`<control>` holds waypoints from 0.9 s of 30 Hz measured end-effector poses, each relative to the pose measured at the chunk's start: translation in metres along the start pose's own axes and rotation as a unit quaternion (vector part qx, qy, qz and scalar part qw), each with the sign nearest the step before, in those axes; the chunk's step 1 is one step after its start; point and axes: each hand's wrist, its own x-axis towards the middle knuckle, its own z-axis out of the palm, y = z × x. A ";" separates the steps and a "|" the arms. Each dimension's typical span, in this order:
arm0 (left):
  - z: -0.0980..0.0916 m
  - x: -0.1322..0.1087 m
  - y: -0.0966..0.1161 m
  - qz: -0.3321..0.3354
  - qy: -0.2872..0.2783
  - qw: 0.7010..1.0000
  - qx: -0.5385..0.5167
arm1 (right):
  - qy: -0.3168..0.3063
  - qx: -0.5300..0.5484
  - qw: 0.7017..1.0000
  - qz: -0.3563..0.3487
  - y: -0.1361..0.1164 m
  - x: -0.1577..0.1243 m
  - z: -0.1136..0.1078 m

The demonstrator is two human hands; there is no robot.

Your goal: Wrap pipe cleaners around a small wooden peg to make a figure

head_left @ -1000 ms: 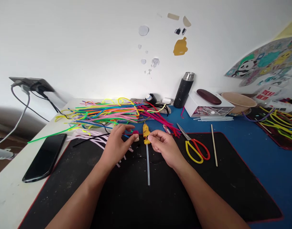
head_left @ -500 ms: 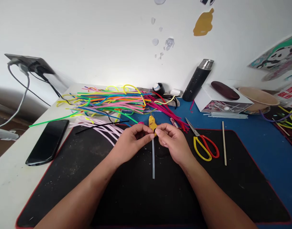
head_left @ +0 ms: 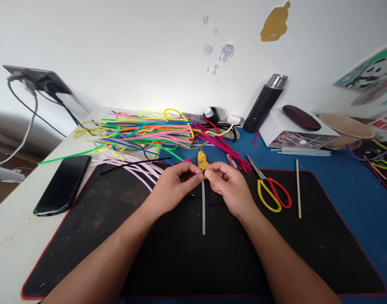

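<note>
White box — pinkish bits at front; right hand, grip clamped on dark piece; left hand, apart one second ago, now meets it — grip clamped, cannot tell

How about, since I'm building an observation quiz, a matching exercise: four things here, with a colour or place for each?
1. Scissors
2. Phone
3. Translucent stick
4. Flask

A. Farthest left of the four
B. Black and silver
C. Reaching down the picture from between left hand and right hand
D. Red, yellow and metallic

Pairs: 1-D, 2-A, 3-C, 4-B
</note>
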 end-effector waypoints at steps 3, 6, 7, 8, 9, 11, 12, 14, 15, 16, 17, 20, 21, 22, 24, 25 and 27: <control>0.000 0.000 0.001 -0.001 -0.006 1.000 -0.009 | 0.002 0.009 1.000 -0.003 0.001 -0.001 -0.001; -0.002 -0.001 0.001 0.009 -0.010 1.000 -0.008 | 0.004 0.016 1.000 -0.005 0.002 -0.001 -0.001; -0.002 -0.001 0.000 0.012 -0.010 1.000 -0.008 | 0.004 0.016 1.000 -0.005 0.002 0.000 -0.001; -0.002 -0.001 0.000 0.014 -0.011 1.000 -0.009 | 0.003 0.015 1.000 -0.005 0.002 0.000 -0.001; -0.003 -0.001 -0.001 0.015 -0.011 1.000 -0.010 | 0.002 0.013 1.000 -0.003 0.002 0.000 -0.001; -0.003 -0.001 -0.002 0.016 -0.010 1.000 -0.012 | 0.000 0.011 1.000 0.000 0.002 0.000 -0.001; -0.003 -0.001 -0.002 0.017 -0.010 1.000 -0.013 | -0.001 0.011 1.000 0.001 0.002 0.000 0.000; -0.003 0.000 -0.002 0.018 -0.013 1.000 -0.014 | 0.000 0.009 1.000 0.000 0.002 0.000 0.000; -0.004 0.000 -0.002 0.018 -0.015 1.000 -0.014 | 0.000 0.007 1.000 -0.001 0.002 0.000 0.000; -0.004 0.000 -0.002 0.018 -0.017 1.000 -0.013 | 0.001 0.006 1.000 -0.003 0.001 0.000 0.000; -0.004 0.000 -0.001 0.017 -0.020 1.000 -0.014 | 0.002 0.004 1.000 -0.004 0.001 0.000 0.000; -0.004 0.000 0.000 0.013 -0.026 0.999 -0.017 | 0.003 0.001 1.000 -0.003 0.000 -0.001 0.000; -0.004 0.000 0.000 0.012 -0.027 0.999 -0.019 | 0.004 -0.001 1.000 -0.002 -0.001 -0.001 0.000; -0.003 0.000 0.000 0.012 -0.026 0.999 -0.019 | 0.004 -0.003 1.000 0.000 -0.001 -0.001 0.000; -0.003 0.000 -0.001 0.014 -0.023 0.999 -0.016 | 0.002 -0.007 1.000 0.003 -0.001 -0.001 0.000; -0.003 0.000 -0.001 0.014 -0.023 1.000 -0.015 | 0.001 -0.009 1.000 0.005 -0.001 -0.001 0.000; -0.003 0.000 -0.003 0.014 -0.024 1.000 -0.015 | -0.002 -0.009 1.000 0.007 -0.002 -0.001 0.000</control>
